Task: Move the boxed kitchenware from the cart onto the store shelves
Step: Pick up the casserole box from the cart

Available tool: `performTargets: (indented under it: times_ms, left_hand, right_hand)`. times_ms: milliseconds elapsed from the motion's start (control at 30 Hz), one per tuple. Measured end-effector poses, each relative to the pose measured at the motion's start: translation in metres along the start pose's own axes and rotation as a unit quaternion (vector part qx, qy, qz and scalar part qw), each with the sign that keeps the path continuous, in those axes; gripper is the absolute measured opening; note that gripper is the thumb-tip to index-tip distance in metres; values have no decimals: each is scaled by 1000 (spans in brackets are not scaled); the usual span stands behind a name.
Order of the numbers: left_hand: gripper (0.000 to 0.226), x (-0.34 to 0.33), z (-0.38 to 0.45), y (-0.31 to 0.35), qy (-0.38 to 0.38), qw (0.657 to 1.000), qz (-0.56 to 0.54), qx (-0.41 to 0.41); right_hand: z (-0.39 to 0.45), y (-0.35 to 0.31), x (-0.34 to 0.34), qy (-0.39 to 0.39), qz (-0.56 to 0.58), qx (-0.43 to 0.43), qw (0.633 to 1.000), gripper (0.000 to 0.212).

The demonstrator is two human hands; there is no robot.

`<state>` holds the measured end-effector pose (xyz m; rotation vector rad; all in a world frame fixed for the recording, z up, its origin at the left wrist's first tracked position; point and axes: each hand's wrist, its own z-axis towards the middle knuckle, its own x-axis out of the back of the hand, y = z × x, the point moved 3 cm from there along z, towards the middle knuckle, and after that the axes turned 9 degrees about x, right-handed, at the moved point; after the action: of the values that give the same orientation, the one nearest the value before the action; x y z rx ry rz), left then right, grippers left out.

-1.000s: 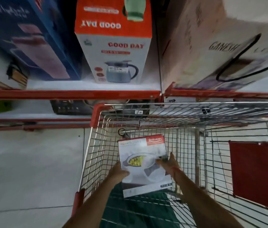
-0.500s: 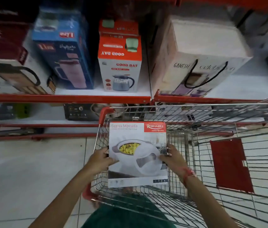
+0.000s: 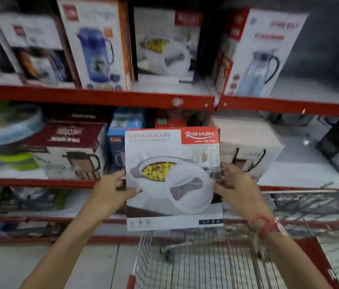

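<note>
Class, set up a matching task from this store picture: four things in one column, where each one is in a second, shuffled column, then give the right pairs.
Things
1. casserole box
2. blue flask box
3. maroon kettle box
4. cart

Places
A. on the floor, below the hands
B. top shelf, left of centre
C. held between the left hand and the right hand
D. middle shelf, left of the held box

Pairs: 1-C, 2-B, 3-D, 4-A

A matching casserole box (image 3: 165, 45) fills the upper shelf slot between the flask box (image 3: 99, 44) and jug box (image 3: 258, 55). Bare shelf (image 3: 310, 88) lies open right of the jug box.
</note>
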<state>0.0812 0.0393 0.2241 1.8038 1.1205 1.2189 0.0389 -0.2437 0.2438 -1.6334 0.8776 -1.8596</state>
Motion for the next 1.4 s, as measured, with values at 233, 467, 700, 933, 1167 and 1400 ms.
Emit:
performTargets:
  times_ms: [233, 467, 700, 933, 1167, 1400]
  left_hand:
    - [40, 52, 13, 132, 116, 978, 9, -173]
    - [56, 61, 62, 232, 266, 926, 30, -266]
    - [29, 62, 114, 251, 352, 898, 74, -254]
    - [23, 55, 135, 244, 383, 873, 90, -290]
    - [26, 57, 171, 237, 354, 894, 117, -250]
    - [38, 56, 203, 243, 321, 902, 184, -221]
  right_hand:
    - [54, -103, 70, 161, -26, 137, 977, 59]
    - [152, -160, 99, 288, 20, 192, 938, 63]
    - [214, -151, 85, 324, 79, 188, 924, 60]
    - [233, -128, 69, 333, 91, 208, 915, 46]
    - [267, -117, 58, 300, 37, 162, 939, 45]
    - [300, -121, 51, 275, -40, 100, 956, 54]
